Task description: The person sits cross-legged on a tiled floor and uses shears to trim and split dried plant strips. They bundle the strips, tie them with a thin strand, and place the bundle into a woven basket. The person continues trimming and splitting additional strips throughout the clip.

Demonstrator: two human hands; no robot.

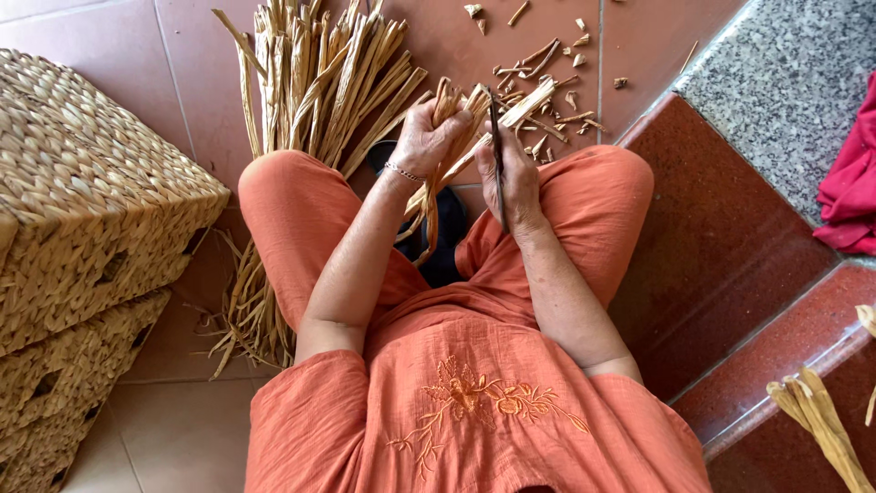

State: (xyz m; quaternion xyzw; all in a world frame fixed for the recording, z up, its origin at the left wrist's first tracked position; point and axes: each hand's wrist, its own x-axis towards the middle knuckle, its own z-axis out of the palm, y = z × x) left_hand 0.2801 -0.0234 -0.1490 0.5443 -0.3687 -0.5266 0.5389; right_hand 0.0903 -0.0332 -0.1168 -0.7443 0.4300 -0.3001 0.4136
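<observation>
Head view looks down on a seated person in orange clothes. Left hand (427,137) has its grip closed around a small bunch of dried stalks (456,114), held above the knees. Right hand (513,173), just at its three o'clock, pinches a thin dark blade (497,155) laid against those stalks. At eleven o'clock from the hands a pile of dried stalks (319,73) lies on the tiled floor (182,429); cut scraps (547,82) lie at one o'clock. Woven baskets (82,210) stand stacked at nine o'clock.
</observation>
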